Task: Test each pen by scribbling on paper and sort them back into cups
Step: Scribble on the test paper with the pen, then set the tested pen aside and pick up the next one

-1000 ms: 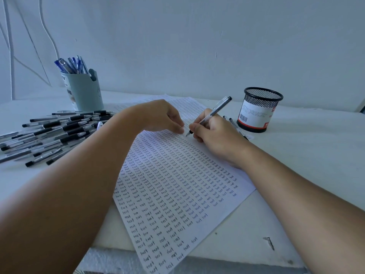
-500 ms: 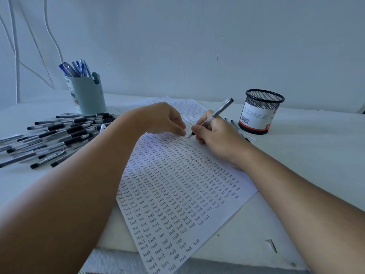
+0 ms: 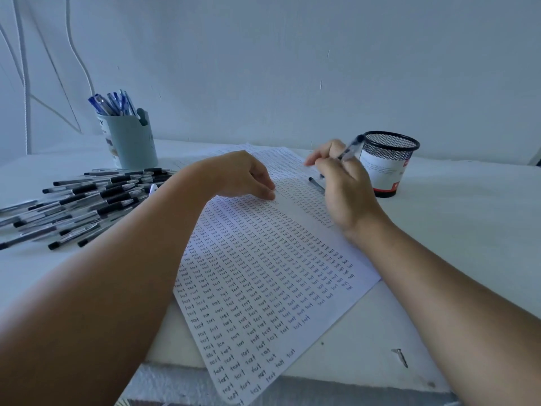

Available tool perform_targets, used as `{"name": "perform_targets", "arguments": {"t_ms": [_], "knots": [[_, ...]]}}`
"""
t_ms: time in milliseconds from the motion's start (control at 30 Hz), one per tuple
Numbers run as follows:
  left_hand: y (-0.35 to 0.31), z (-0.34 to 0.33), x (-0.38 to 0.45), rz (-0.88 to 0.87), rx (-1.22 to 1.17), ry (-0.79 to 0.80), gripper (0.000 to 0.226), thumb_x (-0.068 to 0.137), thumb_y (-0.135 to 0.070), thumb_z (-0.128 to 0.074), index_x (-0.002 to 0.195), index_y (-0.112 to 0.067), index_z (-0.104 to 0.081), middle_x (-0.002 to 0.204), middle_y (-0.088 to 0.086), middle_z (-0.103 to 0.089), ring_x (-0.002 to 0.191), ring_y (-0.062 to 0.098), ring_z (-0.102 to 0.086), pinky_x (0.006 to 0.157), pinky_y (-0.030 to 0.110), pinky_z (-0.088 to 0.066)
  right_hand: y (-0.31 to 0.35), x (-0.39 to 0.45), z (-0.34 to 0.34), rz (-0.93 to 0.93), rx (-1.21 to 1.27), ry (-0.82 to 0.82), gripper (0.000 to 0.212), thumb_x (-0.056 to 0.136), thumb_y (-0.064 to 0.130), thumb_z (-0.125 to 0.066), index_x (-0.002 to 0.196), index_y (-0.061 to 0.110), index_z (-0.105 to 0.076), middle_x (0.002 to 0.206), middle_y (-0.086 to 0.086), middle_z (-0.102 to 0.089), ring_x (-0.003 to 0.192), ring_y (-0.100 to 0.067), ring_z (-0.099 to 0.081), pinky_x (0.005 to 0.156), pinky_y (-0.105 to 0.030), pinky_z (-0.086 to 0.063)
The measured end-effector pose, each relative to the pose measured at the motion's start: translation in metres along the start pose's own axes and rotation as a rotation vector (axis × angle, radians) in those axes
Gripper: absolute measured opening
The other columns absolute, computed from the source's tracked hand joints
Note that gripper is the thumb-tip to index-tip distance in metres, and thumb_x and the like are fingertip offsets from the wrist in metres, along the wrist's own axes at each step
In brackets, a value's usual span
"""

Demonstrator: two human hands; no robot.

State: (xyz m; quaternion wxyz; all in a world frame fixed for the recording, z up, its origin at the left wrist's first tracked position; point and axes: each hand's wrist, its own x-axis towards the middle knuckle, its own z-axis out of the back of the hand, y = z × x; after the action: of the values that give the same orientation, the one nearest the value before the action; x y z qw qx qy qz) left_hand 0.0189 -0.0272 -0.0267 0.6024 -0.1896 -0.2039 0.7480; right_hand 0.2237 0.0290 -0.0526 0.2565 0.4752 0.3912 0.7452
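Head view: on our white table (image 3: pixel 456 230) against a pale wall (image 3: pixel 292 68), our right hand (image 3: pixel 345 183) grips a pen (image 3: pixel 349 150) lifted beside the mesh cup (image 3: pixel 389 162), our left hand (image 3: pixel 246 177), fingers loosely curled, resting on the paper (image 3: pixel 263 273).

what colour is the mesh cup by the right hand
Black mesh cup, with a white label and a red band low down; seen in the head view.

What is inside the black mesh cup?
Nothing shows through the upper mesh of the black mesh cup; its lower inside is hidden by the label, and the right hand covers its left edge.
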Motion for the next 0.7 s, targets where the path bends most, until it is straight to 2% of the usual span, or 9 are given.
{"name": "perform_targets", "arguments": {"t_ms": [67, 100, 167, 200, 267, 367, 467, 567, 700], "knots": [[0.000, -0.001, 0.000, -0.003, 0.001, -0.001, 0.029, 0.082, -0.043, -0.083, 0.108, -0.032, -0.078, 0.109, -0.017, -0.070, 0.101, -0.001, -0.058, 0.094, 0.029, -0.037, 0.000, 0.000, 0.001, 0.034, -0.037, -0.027, 0.013, 0.107, 0.027, -0.043, 0.109, 0.019, -0.053, 0.067, 0.014, -0.052, 0.062, -0.008, -0.052, 0.068, -0.035, -0.045], [0.000, -0.001, 0.000, -0.003, 0.002, -0.002, 0.029, 0.082, -0.043, -0.083, 0.108, -0.032, -0.078, 0.110, -0.017, -0.070, 0.101, -0.002, -0.058, 0.094, 0.029, -0.036, -0.001, 0.000, 0.001, 0.032, -0.080, -0.007, 0.018, 0.109, 0.037, -0.043, 0.117, 0.022, -0.049, 0.067, 0.017, -0.050, 0.059, -0.005, -0.049, 0.065, -0.036, -0.043], [0.000, -0.001, 0.000, 0.001, 0.005, -0.003, 0.029, 0.083, -0.043, -0.082, 0.109, -0.032, -0.077, 0.109, -0.017, -0.070, 0.099, -0.003, -0.057, 0.091, 0.028, -0.036, -0.004, 0.001, 0.000, 0.016, -0.165, 0.057, 0.031, 0.109, 0.053, -0.038, 0.130, 0.032, -0.046, 0.086, 0.022, -0.055, 0.075, 0.002, -0.054, 0.075, -0.030, -0.044], [0.001, -0.001, 0.000, -0.001, 0.007, -0.005, 0.029, 0.083, -0.043, -0.082, 0.109, -0.032, -0.077, 0.109, -0.017, -0.070, 0.098, -0.003, -0.057, 0.091, 0.028, -0.036, -0.007, 0.001, 0.000, 0.038, -0.213, 0.069, 0.033, 0.109, 0.055, -0.036, 0.134, 0.037, -0.048, 0.094, 0.020, -0.057, 0.083, 0.001, -0.055, 0.079, -0.030, -0.045], [0.001, -0.002, 0.001, -0.007, 0.008, -0.011, 0.029, 0.082, -0.043, -0.083, 0.108, -0.032, -0.077, 0.109, -0.017, -0.071, 0.098, -0.002, -0.058, 0.092, 0.028, -0.036, -0.012, 0.004, 0.002, 0.117, -0.365, 0.070, 0.033, 0.110, 0.051, -0.038, 0.135, 0.041, -0.056, 0.089, 0.008, -0.052, 0.076, -0.003, -0.050, 0.071, -0.033, -0.042], [0.002, -0.002, 0.002, -0.018, 0.005, -0.012, 0.029, 0.083, -0.043, -0.082, 0.109, -0.032, -0.077, 0.108, -0.017, -0.071, 0.097, -0.003, -0.058, 0.083, 0.023, -0.038, -0.017, 0.006, 0.004, 0.142, -0.533, 0.058, 0.033, 0.106, 0.045, -0.052, 0.137, 0.047, -0.062, 0.093, 0.011, -0.046, 0.079, -0.003, -0.052, 0.075, -0.029, -0.044], [0.002, -0.002, 0.003, -0.023, 0.007, -0.012, 0.029, 0.083, -0.042, -0.082, 0.109, -0.032, -0.078, 0.108, -0.017, -0.071, 0.097, -0.003, -0.058, 0.079, 0.022, -0.037, -0.015, 0.006, 0.009, 0.211, -0.647, -0.018, 0.025, 0.104, 0.038, -0.059, 0.125, 0.038, -0.072, 0.091, 0.008, -0.056, 0.079, -0.015, -0.059, 0.075, -0.033, -0.047], [0.004, -0.002, 0.004, -0.023, 0.010, -0.012, 0.029, 0.082, -0.043, -0.083, 0.108, -0.032, -0.078, 0.108, -0.017, -0.071, 0.101, 0.000, -0.059, 0.089, 0.026, -0.038, -0.017, 0.008, 0.011, 0.214, -0.799, -0.059, 0.018, 0.103, 0.036, -0.061, 0.109, 0.031, -0.077, 0.086, 0.005, -0.062, 0.074, -0.020, -0.058, 0.084, -0.039, -0.049], [0.003, 0.000, 0.004, -0.019, 0.005, -0.008, 0.029, 0.081, -0.043, -0.083, 0.107, -0.032, -0.078, 0.108, -0.017, -0.071, 0.102, 0.001, -0.059, 0.093, 0.029, -0.038, -0.022, 0.009, 0.009, 0.080, -1.074, 0.014, 0.023, 0.099, 0.039, -0.058, 0.088, 0.026, -0.073, 0.082, 0.007, -0.057, 0.092, -0.025, -0.063, 0.095, -0.042, -0.040]]}}
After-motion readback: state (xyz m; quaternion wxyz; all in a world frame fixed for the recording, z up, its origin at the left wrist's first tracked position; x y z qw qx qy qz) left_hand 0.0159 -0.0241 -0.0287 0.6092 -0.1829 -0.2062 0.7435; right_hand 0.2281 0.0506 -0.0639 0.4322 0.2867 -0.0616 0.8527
